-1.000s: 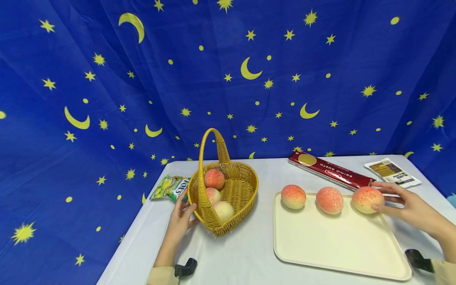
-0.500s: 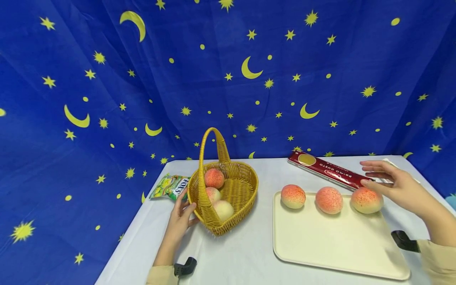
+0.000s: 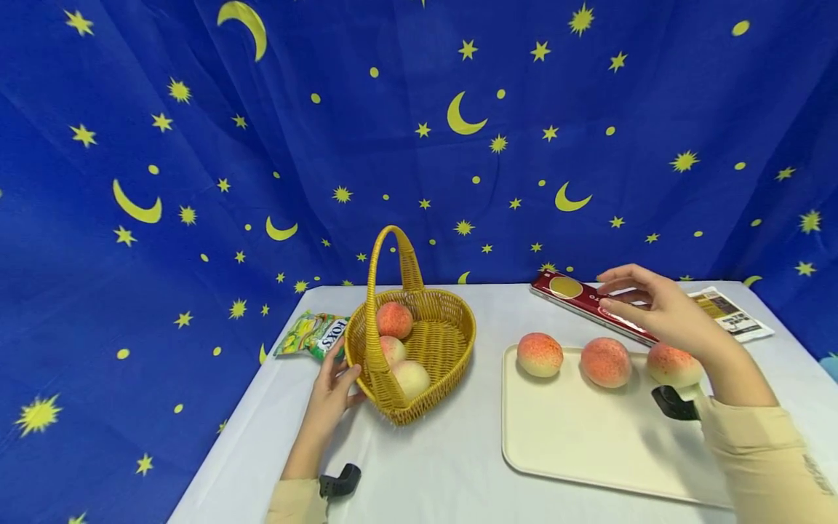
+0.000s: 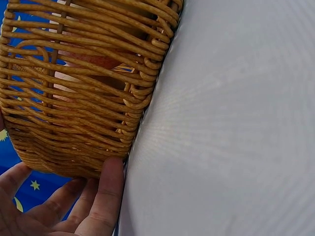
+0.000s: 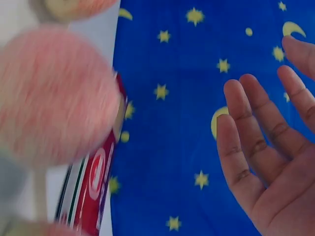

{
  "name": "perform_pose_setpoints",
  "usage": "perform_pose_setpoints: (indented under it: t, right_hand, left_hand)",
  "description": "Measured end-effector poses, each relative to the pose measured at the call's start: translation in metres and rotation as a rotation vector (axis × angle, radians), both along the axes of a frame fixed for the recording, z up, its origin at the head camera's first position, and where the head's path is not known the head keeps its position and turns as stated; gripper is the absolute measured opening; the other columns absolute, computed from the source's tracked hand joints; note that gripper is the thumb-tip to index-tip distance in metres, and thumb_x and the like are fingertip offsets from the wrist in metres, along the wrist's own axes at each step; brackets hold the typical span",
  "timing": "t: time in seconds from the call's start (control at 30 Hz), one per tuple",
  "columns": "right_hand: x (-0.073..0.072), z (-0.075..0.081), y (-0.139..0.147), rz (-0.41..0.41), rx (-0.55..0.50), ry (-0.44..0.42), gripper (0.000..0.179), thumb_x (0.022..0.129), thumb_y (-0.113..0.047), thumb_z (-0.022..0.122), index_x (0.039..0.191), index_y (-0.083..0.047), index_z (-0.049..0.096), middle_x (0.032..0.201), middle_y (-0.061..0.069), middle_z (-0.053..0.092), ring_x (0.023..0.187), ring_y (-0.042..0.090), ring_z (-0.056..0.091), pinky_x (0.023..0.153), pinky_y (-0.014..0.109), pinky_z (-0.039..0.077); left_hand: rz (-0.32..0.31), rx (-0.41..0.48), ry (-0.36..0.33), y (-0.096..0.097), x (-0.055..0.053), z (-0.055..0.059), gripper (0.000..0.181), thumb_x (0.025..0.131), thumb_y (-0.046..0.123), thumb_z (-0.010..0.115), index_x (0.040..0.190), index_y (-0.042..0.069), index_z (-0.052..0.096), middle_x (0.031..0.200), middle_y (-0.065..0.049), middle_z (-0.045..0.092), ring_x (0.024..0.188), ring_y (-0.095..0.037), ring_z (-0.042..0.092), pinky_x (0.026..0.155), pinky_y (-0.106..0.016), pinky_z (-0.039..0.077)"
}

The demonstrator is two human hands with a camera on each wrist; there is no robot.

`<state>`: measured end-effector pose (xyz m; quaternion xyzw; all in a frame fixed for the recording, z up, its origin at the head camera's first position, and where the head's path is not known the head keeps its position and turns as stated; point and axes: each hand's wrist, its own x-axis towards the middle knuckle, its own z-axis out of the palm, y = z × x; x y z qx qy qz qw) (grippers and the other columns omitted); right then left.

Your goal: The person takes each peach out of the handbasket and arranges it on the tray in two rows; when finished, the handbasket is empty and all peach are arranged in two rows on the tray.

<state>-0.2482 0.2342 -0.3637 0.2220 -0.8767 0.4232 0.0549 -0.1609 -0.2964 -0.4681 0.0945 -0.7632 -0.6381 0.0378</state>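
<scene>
**Left hand against basket; right hand free above the red package**

The left hand (image 3: 330,400) rests its fingertips against the outer wall of the wicker basket (image 3: 440,393). Its fingers are extended, and the left wrist view confirms contact with the weave; no grasp is observed. The basket stands upright on the table (image 3: 452,466), its handle raised. Three peaches lie inside along its left side: a red peach (image 3: 394,320) at the back, a paler peach (image 3: 393,351) in the middle and a cream peach (image 3: 411,380) at the front.

The right hand (image 3: 664,313) is released and holds nothing, fingers loosely bent and apart. In the head view it overlaps part of the red package (image 3: 583,302), behind the tray (image 3: 589,444). Three further peaches sit in a row along the tray's far edge: the left peach (image 3: 540,354), the centre peach (image 3: 606,362) and the right peach (image 3: 674,364), the last nearest the right wrist.

A green FOX'S packet (image 3: 313,334) lies just left of the basket. A white-and-gold pouch (image 3: 732,314) lies at the far right. A blue star-and-moon cloth (image 3: 393,160) hangs behind.
</scene>
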Motion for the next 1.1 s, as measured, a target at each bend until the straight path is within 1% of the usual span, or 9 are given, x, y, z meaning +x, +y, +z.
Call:
perform_pose_setpoints:
  t: [0.07, 0.13, 0.33, 0.43, 0.5, 0.6, 0.67, 0.77, 1.1]
  right_hand:
    - [-0.004, 0.004, -0.012, 0.025, -0.020, -0.006, 0.035, 0.105, -0.015, 0.072, 0.136, -0.007, 0.061, 0.126, 0.017, 0.072, 0.101, -0.010, 0.066, 0.080, 0.010, 0.059]
    - [-0.007, 0.006, -0.024, 0.055, -0.032, -0.008, 0.034, 0.105, -0.014, 0.072, 0.136, -0.007, 0.062, 0.126, 0.022, 0.071, 0.101, -0.007, 0.068, 0.081, 0.010, 0.058]
    - [-0.016, 0.008, -0.060, 0.149, -0.069, -0.061, 0.035, 0.105, -0.014, 0.071, 0.137, -0.005, 0.062, 0.127, 0.018, 0.072, 0.104, 0.002, 0.070, 0.087, 0.012, 0.058]
    - [-0.021, 0.008, -0.078, 0.181, -0.065, -0.088, 0.035, 0.106, -0.016, 0.070, 0.138, -0.005, 0.061, 0.126, 0.016, 0.071, 0.109, 0.011, 0.071, 0.093, 0.015, 0.058]
    - [-0.024, 0.006, -0.090, 0.200, -0.049, -0.092, 0.036, 0.106, -0.017, 0.071, 0.138, -0.006, 0.061, 0.126, 0.015, 0.072, 0.113, 0.019, 0.071, 0.097, 0.021, 0.060]
    - [-0.027, 0.003, -0.107, 0.233, -0.029, -0.105, 0.038, 0.105, -0.018, 0.071, 0.139, -0.006, 0.060, 0.127, 0.016, 0.072, 0.118, 0.030, 0.071, 0.103, 0.038, 0.063]
    - [-0.029, 0.000, -0.119, 0.262, -0.024, -0.119, 0.039, 0.105, -0.019, 0.071, 0.140, -0.006, 0.060, 0.129, 0.017, 0.072, 0.120, 0.032, 0.071, 0.106, 0.048, 0.062]
    - [-0.031, -0.001, -0.136, 0.291, -0.019, -0.150, 0.040, 0.105, -0.021, 0.071, 0.141, -0.008, 0.059, 0.131, 0.017, 0.071, 0.121, 0.034, 0.071, 0.109, 0.056, 0.060]
    - [-0.035, 0.006, -0.185, 0.395, 0.020, -0.205, 0.049, 0.104, -0.024, 0.072, 0.147, -0.009, 0.054, 0.142, 0.020, 0.065, 0.128, 0.038, 0.067, 0.109, 0.052, 0.060]
  left_hand:
    - [-0.003, 0.004, -0.001, -0.001, -0.001, 0.001, 0.069, 0.113, 0.019, 0.056, 0.172, 0.032, 0.024, 0.160, -0.025, 0.042, 0.133, -0.032, 0.062, 0.092, -0.035, 0.069]
    - [-0.005, 0.006, -0.005, -0.001, -0.001, 0.001, 0.069, 0.113, 0.019, 0.056, 0.172, 0.033, 0.023, 0.160, -0.024, 0.042, 0.133, -0.031, 0.062, 0.092, -0.034, 0.068]
    - [-0.008, 0.001, -0.014, -0.001, -0.002, 0.003, 0.070, 0.113, 0.023, 0.057, 0.172, 0.035, 0.022, 0.163, -0.024, 0.039, 0.139, -0.037, 0.058, 0.095, -0.039, 0.068]
    - [-0.010, 0.002, -0.016, -0.001, -0.002, 0.004, 0.070, 0.113, 0.024, 0.057, 0.172, 0.036, 0.022, 0.163, -0.024, 0.039, 0.140, -0.038, 0.057, 0.095, -0.038, 0.068]
    - [-0.008, 0.002, -0.013, -0.001, -0.003, 0.005, 0.070, 0.113, 0.022, 0.056, 0.172, 0.036, 0.022, 0.162, -0.024, 0.040, 0.140, -0.038, 0.057, 0.095, -0.038, 0.068]
    - [-0.008, -0.001, -0.010, -0.001, -0.003, 0.004, 0.070, 0.113, 0.022, 0.057, 0.172, 0.035, 0.022, 0.162, -0.024, 0.040, 0.140, -0.040, 0.056, 0.096, -0.039, 0.068]
    - [-0.007, -0.007, -0.012, -0.001, -0.002, 0.003, 0.070, 0.113, 0.022, 0.057, 0.172, 0.034, 0.022, 0.163, -0.024, 0.041, 0.141, -0.041, 0.055, 0.096, -0.041, 0.068]
    - [-0.005, -0.012, -0.014, -0.001, -0.001, 0.002, 0.070, 0.113, 0.023, 0.057, 0.172, 0.035, 0.022, 0.163, -0.024, 0.041, 0.142, -0.042, 0.055, 0.096, -0.042, 0.068]
    - [-0.008, -0.016, -0.009, 0.000, -0.002, 0.002, 0.069, 0.113, 0.021, 0.056, 0.172, 0.035, 0.022, 0.161, -0.025, 0.042, 0.141, -0.041, 0.056, 0.094, -0.040, 0.068]
